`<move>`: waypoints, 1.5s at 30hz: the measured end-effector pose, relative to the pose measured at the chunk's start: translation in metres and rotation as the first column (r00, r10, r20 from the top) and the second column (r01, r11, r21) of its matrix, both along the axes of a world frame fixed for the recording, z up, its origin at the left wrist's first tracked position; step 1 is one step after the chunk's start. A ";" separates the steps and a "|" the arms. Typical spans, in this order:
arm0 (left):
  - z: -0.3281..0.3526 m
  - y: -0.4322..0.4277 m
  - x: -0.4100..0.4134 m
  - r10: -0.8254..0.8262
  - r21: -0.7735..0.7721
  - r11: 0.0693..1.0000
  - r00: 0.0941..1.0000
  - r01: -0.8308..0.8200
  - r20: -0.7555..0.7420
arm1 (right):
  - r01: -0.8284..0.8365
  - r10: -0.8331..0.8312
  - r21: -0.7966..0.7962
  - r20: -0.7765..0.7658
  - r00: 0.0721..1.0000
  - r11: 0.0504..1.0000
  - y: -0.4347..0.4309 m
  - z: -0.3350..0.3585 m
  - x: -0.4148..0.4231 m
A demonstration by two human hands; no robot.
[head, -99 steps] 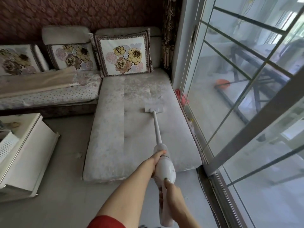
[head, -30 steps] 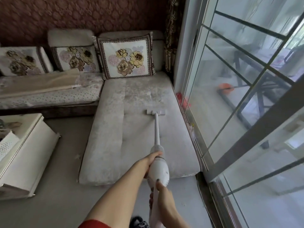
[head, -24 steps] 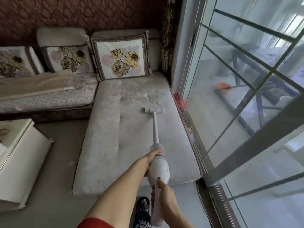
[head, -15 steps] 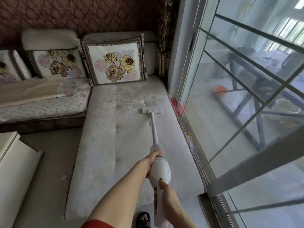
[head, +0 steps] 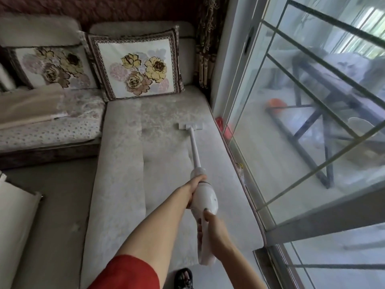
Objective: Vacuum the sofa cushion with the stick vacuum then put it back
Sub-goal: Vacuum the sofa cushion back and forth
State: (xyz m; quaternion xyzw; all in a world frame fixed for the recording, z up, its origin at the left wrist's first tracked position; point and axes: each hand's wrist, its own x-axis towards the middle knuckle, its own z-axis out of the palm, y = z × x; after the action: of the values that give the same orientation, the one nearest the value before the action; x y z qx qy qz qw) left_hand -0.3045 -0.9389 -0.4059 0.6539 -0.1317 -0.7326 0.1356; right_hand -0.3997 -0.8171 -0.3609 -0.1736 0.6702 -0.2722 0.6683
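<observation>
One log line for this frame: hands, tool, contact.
left hand: on vacuum body | right hand: on handle | head: on cushion

We see the stick vacuum [head: 201, 185], white with a slim wand and a bulbous motor body, angled up from the sofa cushion [head: 150, 155] toward the camera, held in two hands. Its flat rectangular floor head [head: 190, 126] sits flat on the cushion's right half, toward the far end, near the cushion's right edge. The sofa cushion is long, pale grey-beige with a faint floral pattern and a few tufted seams, lying flat on the chaise section and running away from us.
</observation>
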 end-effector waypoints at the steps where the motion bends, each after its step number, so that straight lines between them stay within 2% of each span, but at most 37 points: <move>1: 0.001 -0.006 0.003 -0.002 0.004 1.000 1.000 0.002 -0.002 | -0.001 0.001 -0.001 -0.001 1.000 1.000 -0.006 0.001 0.004; 8: 0.005 -0.024 0.016 -0.008 -0.002 1.000 1.000 0.008 -0.008 | 0.034 -0.033 0.011 -0.014 0.999 0.999 -0.029 -0.007 0.021; 13: 0.007 -0.020 0.018 0.001 -0.007 1.000 0.999 -0.001 -0.038 | -0.047 0.020 -0.144 -0.186 0.982 0.988 -0.017 -0.007 0.027; 16: 0.009 -0.013 0.019 0.009 -0.006 1.000 0.999 -0.010 -0.039 | -0.082 0.039 -0.177 -0.237 0.971 0.981 -0.007 -0.003 0.028; 23: 0.018 0.012 0.031 0.104 -0.050 0.993 0.994 -0.106 -0.041 | -0.144 0.105 -0.199 -0.195 0.975 0.969 0.011 0.007 0.032; 31: 0.031 0.062 0.070 0.220 -0.087 0.972 0.975 -0.218 0.011 | -0.296 0.251 -0.264 -0.193 0.949 0.918 0.043 0.023 0.048; 39: 0.037 0.113 0.072 0.252 -0.072 0.966 0.966 -0.247 0.064 | -0.371 0.339 -0.168 -0.193 0.921 0.913 0.075 0.020 0.051; 45: 0.036 0.154 0.056 0.239 -0.061 0.970 0.967 -0.235 0.088 | -0.368 0.355 -0.148 -0.111 0.928 0.918 0.114 0.013 0.035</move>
State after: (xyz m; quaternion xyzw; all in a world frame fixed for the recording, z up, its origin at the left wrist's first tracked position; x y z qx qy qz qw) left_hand -0.2487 -0.7845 -0.3694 0.6952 -0.0773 -0.6759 0.2322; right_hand -0.3646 -0.7031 -0.3478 -0.3606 0.6282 -0.1917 0.6622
